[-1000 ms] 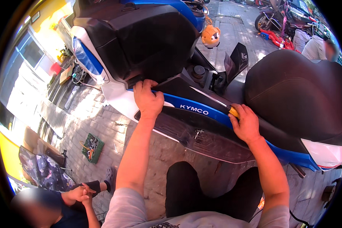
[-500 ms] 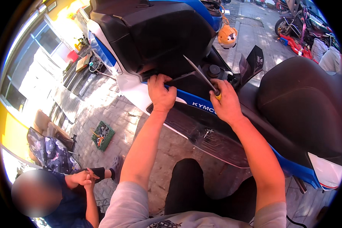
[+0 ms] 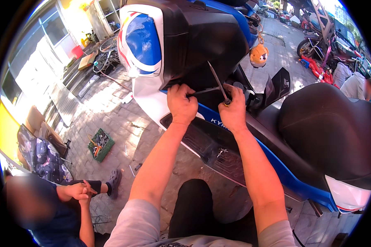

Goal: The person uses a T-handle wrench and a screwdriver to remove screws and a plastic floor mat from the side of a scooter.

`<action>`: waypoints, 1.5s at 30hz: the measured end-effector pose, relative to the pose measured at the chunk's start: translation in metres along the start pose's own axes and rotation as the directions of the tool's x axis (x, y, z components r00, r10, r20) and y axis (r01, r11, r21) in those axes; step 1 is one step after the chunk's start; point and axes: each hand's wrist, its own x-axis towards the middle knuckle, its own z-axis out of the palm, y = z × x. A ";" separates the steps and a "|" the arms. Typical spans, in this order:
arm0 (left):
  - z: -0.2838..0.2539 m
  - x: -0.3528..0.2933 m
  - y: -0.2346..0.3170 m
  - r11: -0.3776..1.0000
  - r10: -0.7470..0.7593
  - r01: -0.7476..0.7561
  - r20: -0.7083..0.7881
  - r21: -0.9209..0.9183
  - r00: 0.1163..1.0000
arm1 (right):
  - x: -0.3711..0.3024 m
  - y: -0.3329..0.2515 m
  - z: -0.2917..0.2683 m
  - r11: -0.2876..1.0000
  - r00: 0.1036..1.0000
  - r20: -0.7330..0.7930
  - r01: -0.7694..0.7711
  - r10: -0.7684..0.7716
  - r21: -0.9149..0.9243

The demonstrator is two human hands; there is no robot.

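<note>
You have strong daylight here. Well to the left of your left hand (image 3: pixel 181 105), the building front (image 3: pixel 33 66) glares nearly white, and sun patches dapple the paving (image 3: pixel 125 119) between. Around your right hand (image 3: pixel 234 113), the scooter (image 3: pixel 264 125) sits in softer shade, reasonably sharp, with a dull sheen. Far out from either hand, straight edges bow toward a black rim; below and left of your left hand, a seated person's head (image 3: pixel 31 199) is blurred.
</note>
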 end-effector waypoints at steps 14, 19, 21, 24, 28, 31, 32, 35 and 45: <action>0.000 0.001 -0.002 0.998 0.065 -0.065 -0.153 0.004 0.986 | -0.018 -0.036 -0.026 0.761 0.832 0.287 0.551 -0.474 -0.341; 0.002 0.005 0.001 0.996 0.079 -0.086 -0.202 -0.024 0.976 | 0.014 -0.058 -0.001 0.598 0.663 0.567 0.728 -0.489 -0.335; 0.001 0.005 0.002 0.996 0.071 -0.078 -0.187 -0.032 0.980 | 0.005 -0.060 0.007 0.665 0.739 0.540 0.642 -0.403 -0.382; -0.001 0.005 0.000 0.997 0.060 -0.066 -0.163 -0.032 0.985 | 0.001 -0.061 0.015 0.719 0.807 0.502 0.546 -0.313 -0.430; -0.005 0.003 -0.004 0.999 0.042 -0.042 -0.092 0.003 0.995 | 0.006 -0.070 0.026 0.791 0.854 0.481 0.430 -0.199 -0.436; -0.010 0.001 -0.003 0.999 0.040 -0.040 -0.004 0.026 0.999 | 0.012 -0.080 0.027 0.756 0.868 0.480 0.396 -0.124 -0.521; -0.013 -0.001 -0.002 0.998 0.064 -0.064 -0.011 0.009 0.998 | 0.013 -0.080 0.029 0.768 0.874 0.473 0.376 -0.108 -0.519; -0.020 -0.014 -0.001 0.996 0.093 -0.093 -0.002 -0.015 0.996 | 0.014 -0.084 0.032 0.775 0.878 0.467 0.365 -0.103 -0.515; -0.028 -0.017 0.017 0.956 0.105 -0.109 0.030 0.271 0.994 | 0.018 -0.081 0.032 0.784 0.881 0.459 0.366 -0.117 -0.501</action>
